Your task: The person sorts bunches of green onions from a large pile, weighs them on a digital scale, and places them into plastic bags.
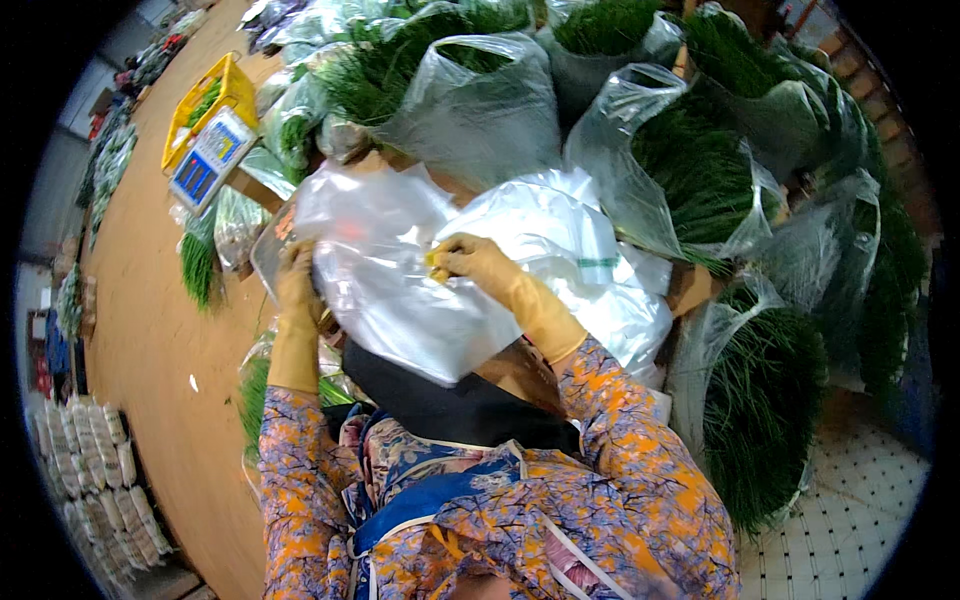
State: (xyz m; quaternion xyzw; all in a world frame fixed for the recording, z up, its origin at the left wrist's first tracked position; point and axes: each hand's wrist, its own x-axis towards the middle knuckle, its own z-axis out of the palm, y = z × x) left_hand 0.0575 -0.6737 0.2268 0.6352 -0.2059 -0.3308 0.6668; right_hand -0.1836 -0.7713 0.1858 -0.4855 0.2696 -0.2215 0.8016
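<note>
Both my hands wear pale yellow rubber gloves. Fingers closed, my left hand (296,272) grips the left edge of a clear plastic bag (385,300), which is spread flat and slightly blurred in front of me. Over the bag's right side, my right hand (472,262) pinches a small bright yellow piece (436,264); what it is, I cannot make out. Just beyond and right of that hand lies a pile of shiny white plastic bags (560,225) with a green band (598,262) across part of it.
Large clear bags packed with long thin green stalks (690,165) crowd the far side and right. At the left stand a scale with a blue-and-white panel (212,160) and a yellow crate (235,90). Bundled white-stemmed goods (95,440) are stacked along the lower left, past the brown floor (150,330).
</note>
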